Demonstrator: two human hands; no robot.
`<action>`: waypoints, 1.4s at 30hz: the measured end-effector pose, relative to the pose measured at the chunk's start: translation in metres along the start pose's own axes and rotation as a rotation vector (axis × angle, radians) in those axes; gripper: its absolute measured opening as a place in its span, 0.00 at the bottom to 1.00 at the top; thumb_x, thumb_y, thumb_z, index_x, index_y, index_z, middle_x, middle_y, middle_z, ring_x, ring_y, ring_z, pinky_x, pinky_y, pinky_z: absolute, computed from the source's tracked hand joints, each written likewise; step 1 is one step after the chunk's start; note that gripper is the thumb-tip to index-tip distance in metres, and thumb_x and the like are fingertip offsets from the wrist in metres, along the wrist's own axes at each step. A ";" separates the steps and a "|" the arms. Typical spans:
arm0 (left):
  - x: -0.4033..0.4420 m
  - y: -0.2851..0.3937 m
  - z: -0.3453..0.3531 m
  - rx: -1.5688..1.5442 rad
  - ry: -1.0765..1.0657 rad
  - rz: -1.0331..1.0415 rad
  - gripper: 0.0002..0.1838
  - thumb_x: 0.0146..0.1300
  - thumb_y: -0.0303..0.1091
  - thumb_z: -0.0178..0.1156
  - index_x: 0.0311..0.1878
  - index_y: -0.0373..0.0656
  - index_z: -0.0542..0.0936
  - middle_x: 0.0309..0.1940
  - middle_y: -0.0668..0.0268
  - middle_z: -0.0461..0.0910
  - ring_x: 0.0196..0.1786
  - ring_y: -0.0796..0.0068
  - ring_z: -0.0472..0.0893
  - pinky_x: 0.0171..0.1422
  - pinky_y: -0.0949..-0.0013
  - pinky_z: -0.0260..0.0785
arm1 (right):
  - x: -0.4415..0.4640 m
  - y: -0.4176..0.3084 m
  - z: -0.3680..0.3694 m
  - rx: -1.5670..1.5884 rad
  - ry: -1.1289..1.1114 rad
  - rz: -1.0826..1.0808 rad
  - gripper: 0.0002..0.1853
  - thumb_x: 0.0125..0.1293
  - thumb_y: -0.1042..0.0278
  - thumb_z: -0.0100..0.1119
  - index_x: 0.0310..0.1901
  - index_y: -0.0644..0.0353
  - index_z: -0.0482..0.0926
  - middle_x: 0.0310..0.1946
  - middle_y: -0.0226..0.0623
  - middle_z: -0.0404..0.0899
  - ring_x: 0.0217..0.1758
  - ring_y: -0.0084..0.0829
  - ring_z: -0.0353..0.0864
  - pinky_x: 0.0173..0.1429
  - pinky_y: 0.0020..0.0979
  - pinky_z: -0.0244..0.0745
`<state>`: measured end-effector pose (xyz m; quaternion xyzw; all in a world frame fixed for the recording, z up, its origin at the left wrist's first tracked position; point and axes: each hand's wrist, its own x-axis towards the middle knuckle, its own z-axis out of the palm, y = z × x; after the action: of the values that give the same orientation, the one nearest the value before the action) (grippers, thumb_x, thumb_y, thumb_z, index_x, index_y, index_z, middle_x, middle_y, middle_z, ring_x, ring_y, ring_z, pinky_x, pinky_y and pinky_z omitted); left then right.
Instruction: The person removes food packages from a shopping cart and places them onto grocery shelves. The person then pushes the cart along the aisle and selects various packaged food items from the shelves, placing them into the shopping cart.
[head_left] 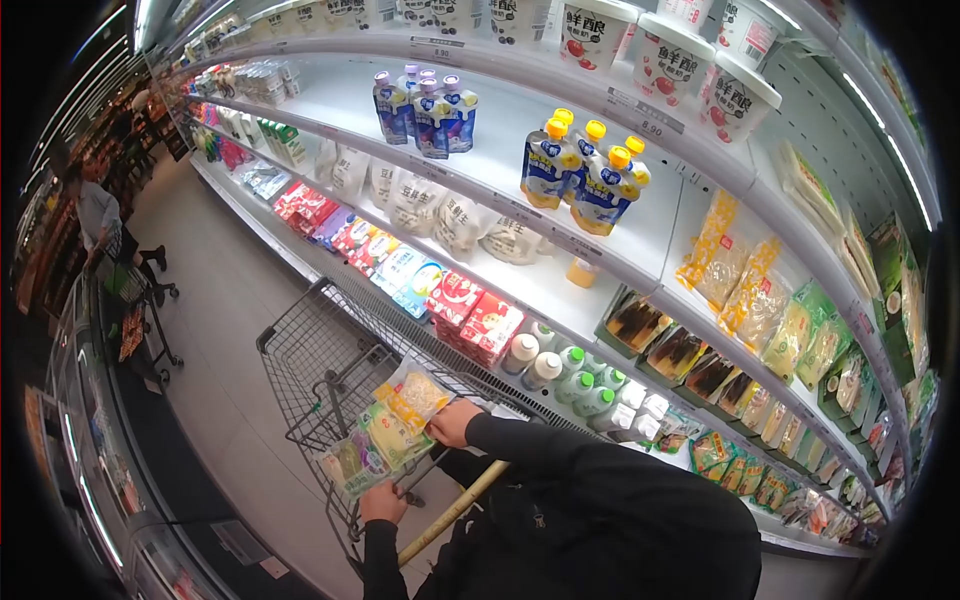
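Above the child-seat end of a wire shopping cart (285,348), several flat plastic food packets are fanned out between my hands. My right hand (456,422) is closed on the edge of the clear packet with a yellow-orange band (412,397) and the green-and-white packet (393,437) beside it. At the lower end, my left hand (384,501) has its fingers curled at the edge of a clear, green-edged packet (350,463). What is inside the packets is too small to make out. The cart's yellowish handle bar (452,512) lies close to my body.
A long refrigerated shelf (550,255) runs along the right, with yogurt tubs (672,62), squeeze pouches (604,185), bottles (575,387) and similar packets (755,285). At left, a person (95,215) stands by another cart (130,290) near a freezer case (100,450).
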<state>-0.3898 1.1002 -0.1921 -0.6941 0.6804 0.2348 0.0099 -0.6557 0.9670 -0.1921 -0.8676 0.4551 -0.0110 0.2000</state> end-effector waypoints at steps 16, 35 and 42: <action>0.041 -0.025 -0.032 -0.041 0.019 0.040 0.12 0.63 0.39 0.67 0.33 0.39 0.84 0.28 0.49 0.84 0.35 0.45 0.85 0.44 0.48 0.77 | 0.059 -0.002 -0.005 0.008 0.091 -0.028 0.19 0.70 0.54 0.53 0.28 0.58 0.82 0.22 0.45 0.82 0.27 0.50 0.85 0.34 0.48 0.81; 0.111 -0.077 -0.062 -0.025 0.075 0.029 0.08 0.60 0.37 0.67 0.33 0.43 0.86 0.28 0.52 0.85 0.34 0.47 0.86 0.43 0.49 0.77 | 0.149 -0.009 -0.019 0.002 0.068 -0.003 0.18 0.68 0.54 0.53 0.28 0.58 0.84 0.21 0.48 0.83 0.27 0.52 0.85 0.35 0.50 0.80; 0.133 -0.092 -0.071 0.032 0.071 0.019 0.10 0.60 0.39 0.67 0.35 0.43 0.87 0.27 0.50 0.85 0.37 0.46 0.86 0.45 0.50 0.78 | 0.179 -0.010 -0.023 -0.018 0.002 0.018 0.20 0.71 0.52 0.51 0.30 0.57 0.84 0.23 0.45 0.84 0.28 0.50 0.86 0.36 0.48 0.81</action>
<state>-0.2852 0.9586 -0.2021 -0.6953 0.6906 0.1991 -0.0057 -0.5475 0.8222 -0.1967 -0.8653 0.4630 -0.0063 0.1919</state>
